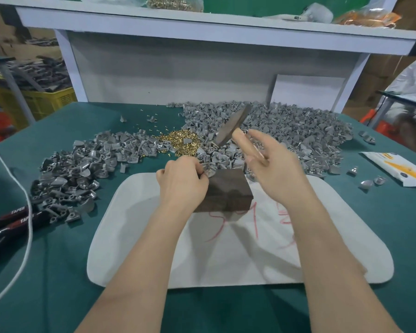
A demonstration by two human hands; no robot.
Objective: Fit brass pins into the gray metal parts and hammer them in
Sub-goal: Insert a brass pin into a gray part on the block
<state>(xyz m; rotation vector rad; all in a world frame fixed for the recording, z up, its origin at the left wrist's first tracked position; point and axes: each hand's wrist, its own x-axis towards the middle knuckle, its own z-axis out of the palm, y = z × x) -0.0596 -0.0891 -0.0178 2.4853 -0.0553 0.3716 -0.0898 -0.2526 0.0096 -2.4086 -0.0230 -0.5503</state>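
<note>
L hand [181, 179] fingers pinch gray part [209, 170] on block [226, 191]; R hand [271, 164] grips hammer [231, 127] above.

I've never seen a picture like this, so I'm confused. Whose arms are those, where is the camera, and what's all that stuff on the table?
There is no machine here, only a person working. The camera sits on their head and looks down, so you see their own two arms. The left hand pinches a small gray metal part on top of a dark brown block, which stands on a white pad. The right hand holds a hammer with a wooden handle, lifted up in the air. On the green table cover lie big heaps of gray metal parts and a little pile of shiny brass pins.
</note>
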